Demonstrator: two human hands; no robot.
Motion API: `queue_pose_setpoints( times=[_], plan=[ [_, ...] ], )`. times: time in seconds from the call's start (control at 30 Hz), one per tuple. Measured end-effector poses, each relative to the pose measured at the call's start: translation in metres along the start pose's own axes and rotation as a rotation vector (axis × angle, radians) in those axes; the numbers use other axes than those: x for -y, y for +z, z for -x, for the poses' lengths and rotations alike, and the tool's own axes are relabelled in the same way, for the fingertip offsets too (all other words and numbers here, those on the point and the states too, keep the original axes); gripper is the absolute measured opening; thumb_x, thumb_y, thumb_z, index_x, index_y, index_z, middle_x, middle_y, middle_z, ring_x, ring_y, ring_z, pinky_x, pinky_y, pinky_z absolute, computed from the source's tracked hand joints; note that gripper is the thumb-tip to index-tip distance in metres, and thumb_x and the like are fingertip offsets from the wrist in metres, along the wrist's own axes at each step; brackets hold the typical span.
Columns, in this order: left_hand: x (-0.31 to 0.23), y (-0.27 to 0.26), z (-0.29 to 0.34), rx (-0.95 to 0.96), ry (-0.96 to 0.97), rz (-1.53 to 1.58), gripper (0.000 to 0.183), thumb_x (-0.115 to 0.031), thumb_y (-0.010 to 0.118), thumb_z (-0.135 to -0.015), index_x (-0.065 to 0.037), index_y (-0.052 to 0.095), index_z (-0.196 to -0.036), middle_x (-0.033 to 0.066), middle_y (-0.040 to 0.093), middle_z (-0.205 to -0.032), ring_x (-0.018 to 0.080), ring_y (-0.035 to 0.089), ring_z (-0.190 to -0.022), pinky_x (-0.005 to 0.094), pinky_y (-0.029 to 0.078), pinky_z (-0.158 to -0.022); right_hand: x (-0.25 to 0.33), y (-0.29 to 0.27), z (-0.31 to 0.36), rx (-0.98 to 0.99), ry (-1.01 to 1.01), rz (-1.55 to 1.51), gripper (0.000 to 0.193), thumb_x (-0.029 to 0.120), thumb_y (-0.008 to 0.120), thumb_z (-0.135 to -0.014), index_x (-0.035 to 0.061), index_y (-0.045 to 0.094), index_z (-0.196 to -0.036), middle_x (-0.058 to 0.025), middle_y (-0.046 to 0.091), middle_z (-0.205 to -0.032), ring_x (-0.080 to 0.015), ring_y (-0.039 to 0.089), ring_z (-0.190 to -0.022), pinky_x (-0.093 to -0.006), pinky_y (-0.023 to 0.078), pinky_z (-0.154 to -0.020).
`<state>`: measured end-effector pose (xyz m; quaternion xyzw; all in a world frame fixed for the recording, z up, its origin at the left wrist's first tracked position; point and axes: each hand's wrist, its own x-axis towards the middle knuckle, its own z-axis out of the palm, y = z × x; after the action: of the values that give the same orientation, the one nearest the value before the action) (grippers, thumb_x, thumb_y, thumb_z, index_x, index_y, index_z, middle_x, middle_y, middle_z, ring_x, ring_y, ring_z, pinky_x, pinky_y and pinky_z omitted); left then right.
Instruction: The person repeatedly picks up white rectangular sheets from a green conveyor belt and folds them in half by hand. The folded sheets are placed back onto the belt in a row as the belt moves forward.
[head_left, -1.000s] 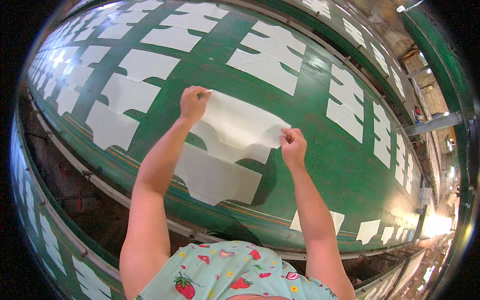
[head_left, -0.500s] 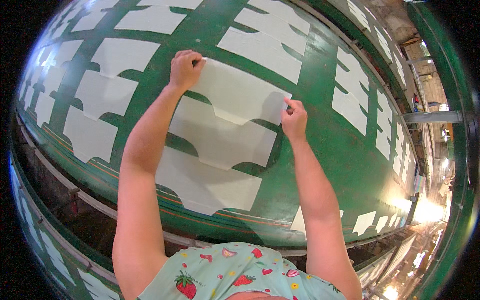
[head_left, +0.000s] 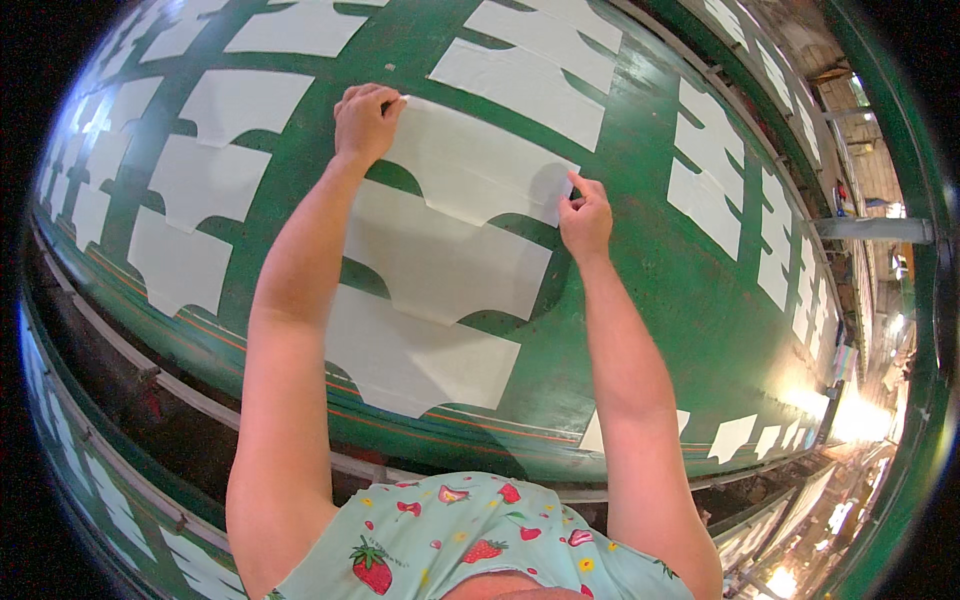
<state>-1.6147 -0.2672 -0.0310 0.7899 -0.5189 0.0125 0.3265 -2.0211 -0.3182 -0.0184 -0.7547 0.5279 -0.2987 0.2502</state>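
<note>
My left hand (head_left: 364, 122) pinches the far left corner of a white cut fabric piece (head_left: 480, 165), fingers closed. At its right corner, my right hand (head_left: 587, 216) grips the edge between thumb and bent forefinger. The piece has curved cut-outs along its near edge and lies nearly flat, its right end shaded by my hand. Directly below it, a second white piece (head_left: 450, 255) and a third (head_left: 425, 350) of like shape lie on the green table (head_left: 640, 340), adjoining one another.
Groups of similar white pieces (head_left: 215, 185) lie to the left, with more (head_left: 530, 85) beyond and others (head_left: 705, 190) at the right. The table's near rail (head_left: 370, 468) runs before my body. A metal crossbar (head_left: 875, 230) sticks out at the right; another green table (head_left: 90, 480) stands lower left.
Both hands have shifted slightly up in the picture along with the table and pieces, mostly from the view moving. Their grips on the fabric piece's corners look the same.
</note>
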Motion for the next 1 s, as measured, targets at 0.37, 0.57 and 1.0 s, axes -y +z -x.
queue_pose_setpoints(
  times=[0.37,0.57,1.0],
  plan=[
    [-0.126,0.043,0.060,0.389,0.218,-0.320,0.099,-0.069,0.043,-0.109,0.003,0.022,-0.174,0.0202,0.017,-0.184,0.0416,0.011,-0.171,0.0524,0.008,-0.139,0.008,-0.043,0.168,-0.029,-0.294,0.140,0.044,0.002,0.073,-0.093,0.0029,0.069,-0.136,-0.0221,0.062,-0.148,-0.0437,0.059,-0.139,-0.0522,0.048,-0.118],
    [-0.273,0.075,0.131,0.604,0.535,-0.191,0.101,-0.072,0.045,-0.107,0.001,0.025,-0.174,0.0179,0.020,-0.184,0.0397,0.011,-0.171,0.0519,0.011,-0.139,0.035,-0.097,0.299,0.213,-0.336,0.247,0.049,0.005,0.073,-0.093,0.0021,0.066,-0.141,-0.0200,0.062,-0.150,-0.0439,0.055,-0.145,-0.0558,0.044,-0.120],
    [-0.327,0.041,0.270,0.606,0.764,-0.010,0.080,-0.056,0.063,-0.104,-0.010,0.047,-0.167,0.0123,0.033,-0.180,0.0384,0.022,-0.168,0.0556,0.016,-0.138,0.008,-0.115,0.306,0.072,-0.142,-0.369,0.021,0.016,0.079,-0.096,-0.0002,0.076,-0.109,-0.0209,0.073,-0.123,-0.0394,0.068,-0.121,-0.0473,0.054,-0.107]
  ],
)
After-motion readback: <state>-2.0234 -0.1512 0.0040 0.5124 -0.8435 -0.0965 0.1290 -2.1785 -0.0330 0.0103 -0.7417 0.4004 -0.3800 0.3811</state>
